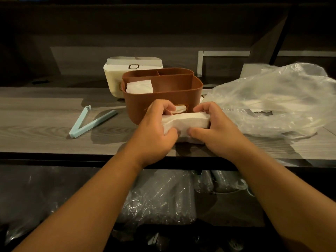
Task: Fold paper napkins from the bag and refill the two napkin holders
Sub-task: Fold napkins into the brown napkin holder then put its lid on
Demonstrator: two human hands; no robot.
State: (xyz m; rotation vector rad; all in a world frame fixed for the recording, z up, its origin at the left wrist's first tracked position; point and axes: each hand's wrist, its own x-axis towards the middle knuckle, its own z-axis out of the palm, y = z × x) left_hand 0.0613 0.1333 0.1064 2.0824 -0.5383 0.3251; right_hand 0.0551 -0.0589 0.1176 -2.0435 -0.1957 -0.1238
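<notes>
Both my hands grip a thick stack of white napkins [187, 122] just above the counter's front part. My left hand [154, 130] curls round its left end, my right hand [212, 128] round its right end. Right behind the stack stands the brown napkin holder [163, 99], with a few folded white napkins [139, 86] in its left compartment. A cream-white napkin holder [116, 77] stands behind it, to the left. The clear plastic bag [272, 99] lies crumpled to the right, with more white napkins showing faintly through it.
A light-blue bag clip [89, 122] lies open in a V on the grey wooden counter [45, 113], left of the holders. Below the counter's front edge, plastic-wrapped stacks of cups [163, 195] fill a dark shelf. A dark wall rises behind.
</notes>
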